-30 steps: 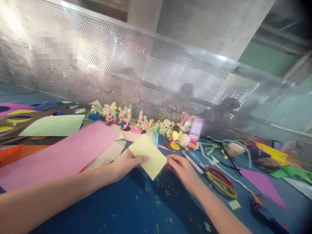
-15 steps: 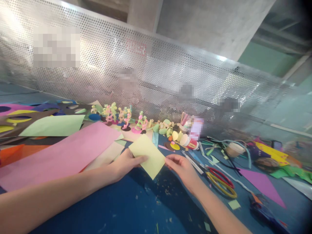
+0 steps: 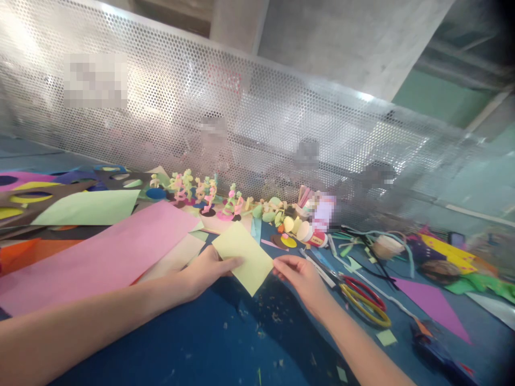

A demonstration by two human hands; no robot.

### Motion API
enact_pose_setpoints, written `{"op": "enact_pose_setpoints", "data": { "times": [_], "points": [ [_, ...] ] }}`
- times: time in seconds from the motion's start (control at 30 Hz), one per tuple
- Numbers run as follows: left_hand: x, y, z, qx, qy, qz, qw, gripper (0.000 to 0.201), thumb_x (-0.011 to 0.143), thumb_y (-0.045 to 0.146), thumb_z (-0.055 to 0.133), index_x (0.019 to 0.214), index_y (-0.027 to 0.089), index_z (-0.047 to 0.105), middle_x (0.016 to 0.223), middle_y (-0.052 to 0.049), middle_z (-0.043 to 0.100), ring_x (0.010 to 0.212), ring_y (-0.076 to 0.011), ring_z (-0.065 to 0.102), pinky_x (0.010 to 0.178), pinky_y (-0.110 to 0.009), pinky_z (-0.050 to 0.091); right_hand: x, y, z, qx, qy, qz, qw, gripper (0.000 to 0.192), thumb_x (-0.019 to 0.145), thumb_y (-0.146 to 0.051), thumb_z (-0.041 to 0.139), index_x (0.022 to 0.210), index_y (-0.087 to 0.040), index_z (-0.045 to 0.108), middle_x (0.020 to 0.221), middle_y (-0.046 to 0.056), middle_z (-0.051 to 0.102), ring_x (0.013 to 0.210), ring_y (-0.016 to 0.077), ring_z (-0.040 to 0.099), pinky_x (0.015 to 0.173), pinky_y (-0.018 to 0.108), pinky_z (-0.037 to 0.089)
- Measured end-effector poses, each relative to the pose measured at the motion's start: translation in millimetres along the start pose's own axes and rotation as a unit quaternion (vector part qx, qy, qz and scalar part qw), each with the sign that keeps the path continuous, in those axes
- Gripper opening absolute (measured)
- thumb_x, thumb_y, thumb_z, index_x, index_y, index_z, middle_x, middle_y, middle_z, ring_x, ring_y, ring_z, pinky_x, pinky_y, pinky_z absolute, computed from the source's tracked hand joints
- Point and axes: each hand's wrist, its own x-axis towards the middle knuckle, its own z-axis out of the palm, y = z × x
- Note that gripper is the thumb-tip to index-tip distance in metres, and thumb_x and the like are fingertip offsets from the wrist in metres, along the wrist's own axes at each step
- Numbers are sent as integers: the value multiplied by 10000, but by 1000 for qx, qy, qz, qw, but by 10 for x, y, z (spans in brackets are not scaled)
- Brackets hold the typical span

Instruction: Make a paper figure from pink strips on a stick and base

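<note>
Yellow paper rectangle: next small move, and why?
Probably fold it: bring the right corner over toward the left one. The left hand pinches the yellow paper rectangle at its left edge, the right hand pinches its right corner, and it is lifted flat above the blue table, uncreased. The scissors lie untouched.

Reaching forward with both bare forearms, converging from the lower left and lower right. Pinching with the left hand [image 3: 205,271], thumb lying on top, fingers curled beneath. Closing the right hand [image 3: 300,276] in a fingertip grip, palm turned down, wrist slightly bent.
</note>
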Motion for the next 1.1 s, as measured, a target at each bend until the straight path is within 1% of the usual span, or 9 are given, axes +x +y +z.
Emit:
{"op": "enact_pose_setpoints", "data": {
  "times": [0.2,0.37,0.6,0.7,0.8,0.97,1.1],
  "points": [
    [-2,8,7,11,2,-1,1000,447,654,337,683,1063,194,576,1034,-80,649,964,-265,592,812,-378,475,10,-2,5,-18,13,12,1000,273,679,-431,635,728,-163,648,644,7,626,605,140,541,589,247,413],
    [-11,10,6,5,-10,-2,1000,419,658,327,683,1039,186,581,1024,-80,652,956,-266,594,820,-388,470,3,-34,13,-25,17,13,999,266,664,-430,646,691,-166,629,611,-13,598,566,123,514,554,235,390],
    [-2,-7,-3,8,-6,0,1000,428,683,310,667,1077,181,561,1039,-88,643,974,-269,584,818,-387,473,-3,-39,7,-8,1,-1,1000,267,733,-423,585,765,-169,657,669,13,639,624,143,547,614,254,429],
    [1,-10,-2,3,-5,2,1000,426,689,305,664,1078,172,556,1059,-95,633,984,-273,578,829,-397,470,-5,-40,6,-9,-5,-8,1000,267,756,-422,558,765,-174,659,689,20,643,630,147,545,615,258,434],
    [1,-12,-3,8,-2,3,1000,421,694,304,661,1079,173,552,1064,-96,629,999,-278,570,828,-399,470,-3,-33,7,-2,-5,-3,1000,252,745,-413,578,753,-172,652,667,13,632,616,138,532,607,251,426],
    [-1,-7,-2,2,-12,5,1000,428,696,293,663,1092,183,542,1069,-85,630,1003,-268,570,824,-386,478,10,-1,5,4,1,13,1000,245,707,-408,622,729,-165,645,633,-5,612,593,123,513,586,237,397],
    [-4,-5,-6,-2,-11,3,1000,433,697,290,665,1096,178,537,1050,-82,638,988,-266,578,827,-393,478,26,26,-1,-1,13,9,1000,245,703,-402,631,721,-158,647,623,-6,605,590,120,502,576,232,382]
  ]
}}
